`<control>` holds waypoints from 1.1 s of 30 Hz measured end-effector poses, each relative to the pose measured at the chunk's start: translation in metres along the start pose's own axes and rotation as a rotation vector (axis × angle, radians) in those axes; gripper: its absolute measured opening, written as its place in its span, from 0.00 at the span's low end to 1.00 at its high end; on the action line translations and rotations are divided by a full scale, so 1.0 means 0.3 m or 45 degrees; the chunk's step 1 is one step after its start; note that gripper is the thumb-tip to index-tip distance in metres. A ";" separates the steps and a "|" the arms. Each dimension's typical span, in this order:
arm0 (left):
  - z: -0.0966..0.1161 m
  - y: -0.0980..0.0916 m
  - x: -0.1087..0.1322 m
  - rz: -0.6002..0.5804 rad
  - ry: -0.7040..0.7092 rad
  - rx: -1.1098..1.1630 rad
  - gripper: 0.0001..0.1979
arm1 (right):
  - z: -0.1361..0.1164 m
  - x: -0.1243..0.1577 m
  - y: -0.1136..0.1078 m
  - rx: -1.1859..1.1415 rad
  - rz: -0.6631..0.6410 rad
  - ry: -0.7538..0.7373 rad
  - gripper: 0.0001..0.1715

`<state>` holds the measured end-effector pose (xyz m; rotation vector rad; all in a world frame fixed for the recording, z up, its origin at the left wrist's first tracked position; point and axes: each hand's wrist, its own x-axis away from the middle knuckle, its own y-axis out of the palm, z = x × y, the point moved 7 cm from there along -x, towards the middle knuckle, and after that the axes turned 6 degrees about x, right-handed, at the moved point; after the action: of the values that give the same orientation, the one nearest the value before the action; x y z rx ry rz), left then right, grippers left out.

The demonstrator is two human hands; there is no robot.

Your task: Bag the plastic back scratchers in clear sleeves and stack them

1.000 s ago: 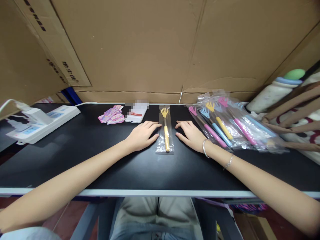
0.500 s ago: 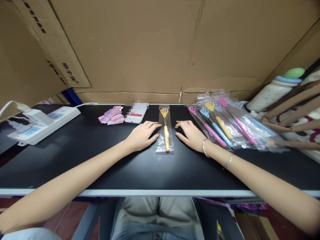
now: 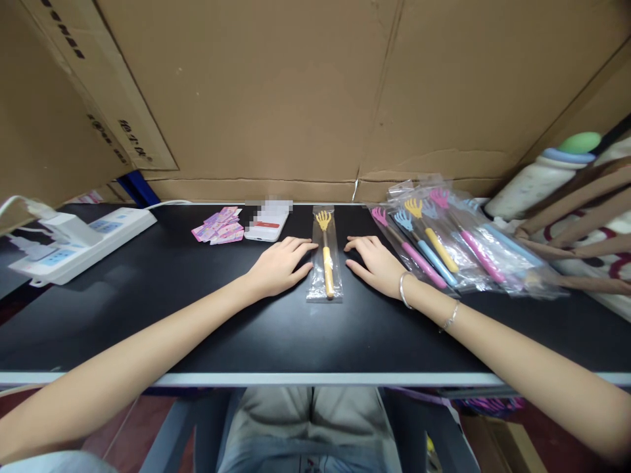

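A yellow back scratcher (image 3: 328,263) with a hand-shaped head lies in a clear plastic sleeve on the black table (image 3: 276,341), its head pointing away from me. My left hand (image 3: 280,266) rests on the tabletop just left of it, fingers extended, fingertips at the sleeve's edge. Whether they touch the sleeve I cannot tell. On the other side, my right hand (image 3: 377,266) lies with its fingers stretched out and apart from the sleeve. A bangle and a bracelet are on the right arm. Neither hand holds anything.
Several bagged back scratchers (image 3: 438,243) in pink, blue and yellow lie at the right. Small printed cards (image 3: 219,226) and a white phone-like device (image 3: 266,226) are at the back left. A power strip (image 3: 83,243) sits far left, a white bottle (image 3: 539,184) far right. Cardboard (image 3: 276,92) walls the back.
Both hands and the yellow back scratcher stay in place. Only the camera view has shifted very slightly.
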<state>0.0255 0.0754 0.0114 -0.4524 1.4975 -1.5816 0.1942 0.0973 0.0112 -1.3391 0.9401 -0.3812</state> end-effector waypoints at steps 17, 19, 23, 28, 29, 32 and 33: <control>0.001 0.001 0.001 0.001 -0.001 0.008 0.21 | 0.000 0.000 -0.002 -0.017 -0.016 0.006 0.14; 0.001 0.001 0.001 -0.006 -0.006 0.009 0.21 | 0.001 0.000 -0.002 -0.015 -0.017 0.009 0.14; 0.002 0.001 0.000 -0.015 -0.007 0.009 0.22 | 0.001 -0.001 -0.001 -0.012 -0.021 0.013 0.14; 0.003 0.000 0.000 -0.007 -0.002 0.010 0.21 | 0.003 0.002 0.001 0.001 -0.015 0.010 0.15; 0.003 0.000 0.000 -0.007 -0.003 0.011 0.21 | 0.003 0.002 0.001 0.001 -0.012 0.008 0.15; 0.004 -0.002 0.000 -0.009 -0.006 0.012 0.21 | 0.004 0.002 0.002 0.000 -0.008 0.007 0.14; 0.005 -0.002 0.000 -0.010 -0.006 0.012 0.21 | 0.003 0.002 0.001 -0.001 -0.010 0.008 0.14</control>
<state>0.0263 0.0744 0.0124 -0.4570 1.4857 -1.5922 0.1952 0.0977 0.0106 -1.3434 0.9401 -0.3912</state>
